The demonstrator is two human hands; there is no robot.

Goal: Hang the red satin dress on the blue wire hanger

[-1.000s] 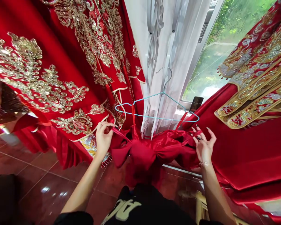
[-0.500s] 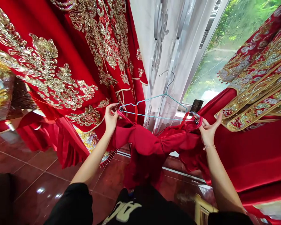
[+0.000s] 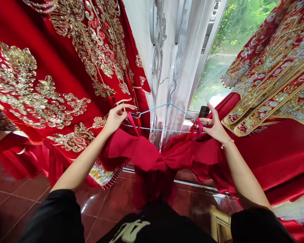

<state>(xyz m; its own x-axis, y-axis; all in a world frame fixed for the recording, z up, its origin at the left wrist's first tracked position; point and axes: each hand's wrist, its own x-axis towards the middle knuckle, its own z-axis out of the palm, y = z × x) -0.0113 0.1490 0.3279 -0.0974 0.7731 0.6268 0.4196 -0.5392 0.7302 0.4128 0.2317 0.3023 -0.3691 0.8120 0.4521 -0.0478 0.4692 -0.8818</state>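
Note:
A plain red dress [image 3: 147,153] with gathered fabric hangs from a light blue hanger [image 3: 164,105] with a bare metal hook. At the hanger's left end my left hand [image 3: 116,118] is closed, thumb and fingers pinching a strap of the dress beside a small dark piece. My right hand [image 3: 214,127] pinches the other strap, bunched around the hanger's right end by another small dark piece, and some of its fingers are raised. Thin red loops also hang on the hanger between my hands.
Red garments with gold beadwork [image 3: 73,98] hang at the left, and more embroidered ones [image 3: 273,84] at the right. Behind the hanger stand a white metal frame [image 3: 157,67] and a window [image 3: 215,64]. A dark phone-like object [image 3: 204,112] is behind my right hand. A wooden piece [image 3: 220,219] stands low right.
My right hand has moved inward and up, and the right strap is now bunched closer round the hanger's end. My left hand has risen slightly. The whole view has shifted.

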